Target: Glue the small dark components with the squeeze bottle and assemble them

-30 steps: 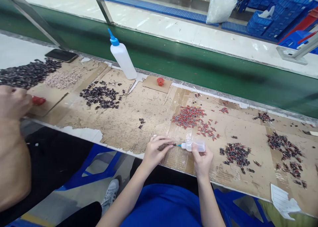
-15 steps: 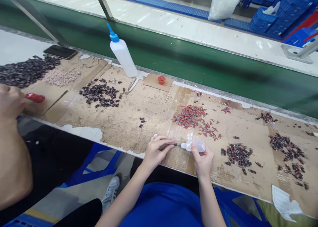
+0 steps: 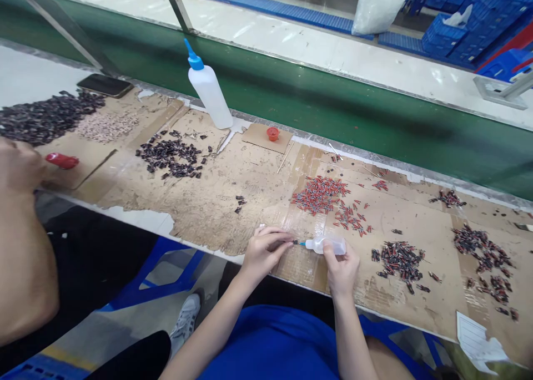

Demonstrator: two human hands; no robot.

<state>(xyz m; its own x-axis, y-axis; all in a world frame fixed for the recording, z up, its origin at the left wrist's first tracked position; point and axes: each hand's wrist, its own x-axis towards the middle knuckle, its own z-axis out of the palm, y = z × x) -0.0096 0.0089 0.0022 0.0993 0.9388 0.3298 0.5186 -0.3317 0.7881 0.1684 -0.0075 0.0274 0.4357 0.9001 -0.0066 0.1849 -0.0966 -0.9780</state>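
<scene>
Between the thumb and fingers of my left hand (image 3: 268, 249) is pinched a small black part (image 3: 295, 242). My right hand (image 3: 343, 266) is closed around a small clear squeeze bottle (image 3: 327, 244), which lies on its side in the grip. Its thin blue tip points left and ends close beside the black part; whether they touch I cannot tell. Just beyond my hands lies a pile of small red-and-dark pieces (image 3: 318, 196). To the right is a heap of black pieces with red in them (image 3: 402, 261). A few loose black pieces (image 3: 239, 202) lie left of it all.
A tall white bottle with a blue nozzle (image 3: 211, 97) stands at the back. A red cap (image 3: 272, 133) sits on a cardboard square. Another person's hand (image 3: 19, 166) is at the left by a red object (image 3: 62, 160). More black pieces (image 3: 170, 157) lie on the cardboard-covered table.
The bottle's tip has drawn slightly away from the black part, so a little more of the part shows. My left hand keeps its pinch. The whole view has shifted slightly.
</scene>
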